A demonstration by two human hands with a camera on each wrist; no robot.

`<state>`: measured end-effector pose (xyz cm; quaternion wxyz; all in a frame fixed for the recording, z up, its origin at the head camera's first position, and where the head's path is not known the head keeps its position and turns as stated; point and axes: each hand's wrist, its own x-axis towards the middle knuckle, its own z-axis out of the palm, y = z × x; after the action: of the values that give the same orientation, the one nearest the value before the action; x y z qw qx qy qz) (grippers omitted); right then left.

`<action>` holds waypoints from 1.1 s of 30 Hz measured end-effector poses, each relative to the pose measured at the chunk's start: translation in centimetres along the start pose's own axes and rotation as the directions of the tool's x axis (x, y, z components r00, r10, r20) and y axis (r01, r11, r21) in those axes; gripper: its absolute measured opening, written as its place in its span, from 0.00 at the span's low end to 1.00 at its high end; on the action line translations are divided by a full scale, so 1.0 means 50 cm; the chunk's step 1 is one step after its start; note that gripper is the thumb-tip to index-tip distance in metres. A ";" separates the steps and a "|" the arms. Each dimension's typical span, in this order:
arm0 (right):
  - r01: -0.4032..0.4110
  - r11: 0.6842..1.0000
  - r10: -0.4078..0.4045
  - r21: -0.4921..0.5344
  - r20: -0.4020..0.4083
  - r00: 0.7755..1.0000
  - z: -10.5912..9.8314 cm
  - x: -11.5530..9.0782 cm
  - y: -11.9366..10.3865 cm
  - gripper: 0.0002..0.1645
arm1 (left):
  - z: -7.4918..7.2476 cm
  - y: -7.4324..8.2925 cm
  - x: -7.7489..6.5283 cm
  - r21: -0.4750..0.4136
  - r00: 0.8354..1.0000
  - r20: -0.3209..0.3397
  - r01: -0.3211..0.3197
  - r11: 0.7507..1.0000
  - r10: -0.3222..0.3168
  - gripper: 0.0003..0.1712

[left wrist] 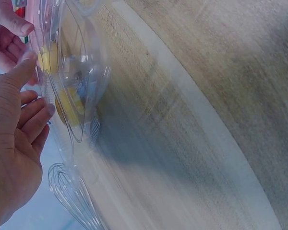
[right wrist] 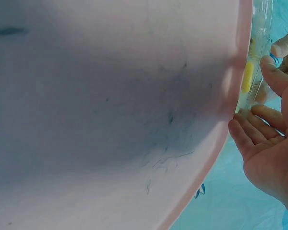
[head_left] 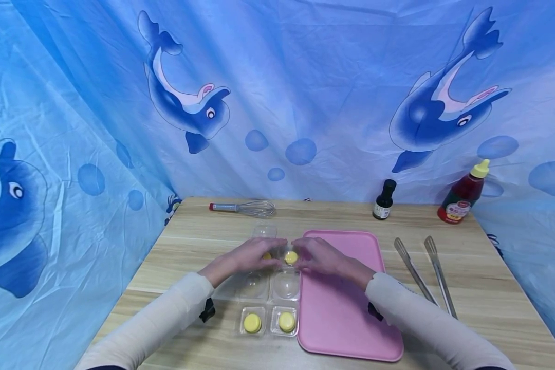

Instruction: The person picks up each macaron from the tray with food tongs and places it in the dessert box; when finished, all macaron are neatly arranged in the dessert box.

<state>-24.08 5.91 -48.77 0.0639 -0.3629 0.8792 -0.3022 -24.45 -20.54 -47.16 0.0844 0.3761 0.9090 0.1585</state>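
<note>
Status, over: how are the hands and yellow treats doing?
Left hand and right hand at clear packaging. Four yellow treats in it. Pink tray alongside; no evident obstruction.

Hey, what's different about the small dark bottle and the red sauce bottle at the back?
The dark bottle has a black cap, while the red sauce bottle has a pointy yellow one. The dark bottle looks smaller than the red sauce bottle. The dark bottle looks nearly black; the red sauce bottle shows red. Both stand upright on the wooden table.
</note>
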 end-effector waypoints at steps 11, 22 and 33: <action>0.017 1.000 -0.017 -0.004 -0.002 1.000 0.001 0.004 -0.003 0.33 | -0.002 0.007 0.005 0.072 1.000 0.016 0.009 0.997 -0.010 0.42; 0.015 1.000 -0.015 0.024 -0.016 1.000 0.007 0.002 -0.005 0.34 | 0.000 0.008 0.003 0.115 1.000 0.012 0.008 0.993 -0.009 0.42; -0.070 0.994 0.075 0.086 -0.053 0.996 -0.027 0.009 -0.007 0.48 | -0.038 -0.019 0.000 0.030 0.996 -0.082 0.041 0.999 -0.039 0.39</action>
<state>-24.61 6.05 -47.43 0.0655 -0.3191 0.8797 -0.3466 -25.56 -21.60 -45.70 0.0445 0.3524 0.9215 0.1573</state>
